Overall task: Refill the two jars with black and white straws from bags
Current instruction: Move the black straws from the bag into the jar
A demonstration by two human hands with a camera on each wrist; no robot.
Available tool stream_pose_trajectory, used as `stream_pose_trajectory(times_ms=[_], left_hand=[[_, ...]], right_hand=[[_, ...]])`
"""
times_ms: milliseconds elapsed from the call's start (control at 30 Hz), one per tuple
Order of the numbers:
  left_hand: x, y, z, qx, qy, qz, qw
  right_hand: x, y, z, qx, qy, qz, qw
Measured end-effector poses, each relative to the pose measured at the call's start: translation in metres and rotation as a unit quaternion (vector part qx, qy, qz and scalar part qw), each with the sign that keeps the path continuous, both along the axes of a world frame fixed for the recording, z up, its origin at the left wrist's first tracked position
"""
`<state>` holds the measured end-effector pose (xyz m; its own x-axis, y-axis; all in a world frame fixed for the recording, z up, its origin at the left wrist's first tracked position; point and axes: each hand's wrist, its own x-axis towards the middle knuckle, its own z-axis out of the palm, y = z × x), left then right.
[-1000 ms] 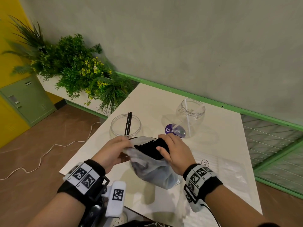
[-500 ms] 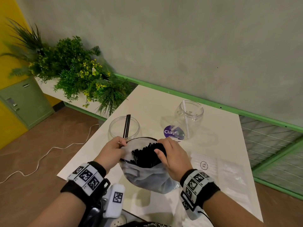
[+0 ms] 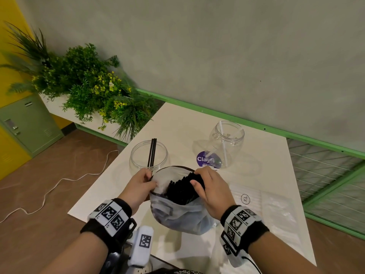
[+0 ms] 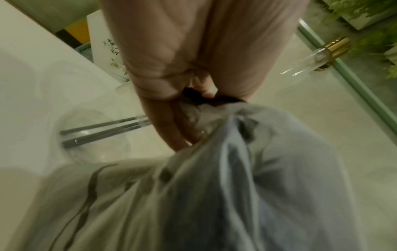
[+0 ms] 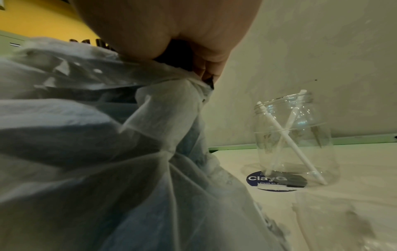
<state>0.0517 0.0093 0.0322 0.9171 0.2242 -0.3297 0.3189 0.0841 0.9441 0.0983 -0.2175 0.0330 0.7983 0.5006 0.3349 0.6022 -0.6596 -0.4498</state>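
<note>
The lower lengths of the black straws [image 3: 183, 189] are lost inside the translucent bag [image 3: 177, 216]; only their upper ends show at its mouth. The right hand [image 3: 212, 189] covers the far right part of the bundle, and its fingertips are hidden behind the straws. The left hand [image 3: 139, 184] hides the near rim of the left jar [image 3: 148, 155]. The purple label [image 3: 208, 160] reads only "Clay", the rest masked by the right jar [image 3: 227, 143]. The left wrist view is blurred, smearing bag and fingers [image 4: 171, 129] together.
</note>
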Motion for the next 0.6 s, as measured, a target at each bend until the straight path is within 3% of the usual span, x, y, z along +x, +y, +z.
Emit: stream_pose_trajectory(times_ms=[100, 233, 300, 367, 467, 533, 600], left_hand=[[0.0, -0.001, -0.005, -0.011, 0.0, 0.007, 1.0], [-0.002, 0.004, 0.004, 0.108, -0.025, -0.025, 0.994], [-0.008, 0.009, 0.016, 0.126, -0.01, -0.053, 0.991], [-0.017, 0.012, 0.03, 0.143, 0.021, -0.11, 0.983], [-0.027, 0.006, 0.048, 0.224, 0.059, -0.246, 0.941], [-0.03, -0.001, 0.05, 0.192, 0.04, -0.31, 0.93], [-0.031, -0.008, 0.046, 0.179, 0.015, -0.309, 0.934]], right_hand=[[-0.002, 0.0, -0.001, 0.001, 0.002, 0.0, 1.0], [-0.002, -0.001, -0.002, 0.002, 0.003, 0.003, 1.0], [-0.002, -0.002, -0.002, 0.007, 0.002, 0.008, 1.0], [-0.001, -0.003, -0.002, 0.008, 0.001, 0.009, 1.0], [0.0, -0.003, -0.001, 0.004, 0.0, 0.005, 1.0], [-0.001, -0.001, 0.002, 0.003, 0.009, 0.005, 1.0], [-0.003, 0.001, 0.006, 0.005, 0.025, 0.006, 1.0]])
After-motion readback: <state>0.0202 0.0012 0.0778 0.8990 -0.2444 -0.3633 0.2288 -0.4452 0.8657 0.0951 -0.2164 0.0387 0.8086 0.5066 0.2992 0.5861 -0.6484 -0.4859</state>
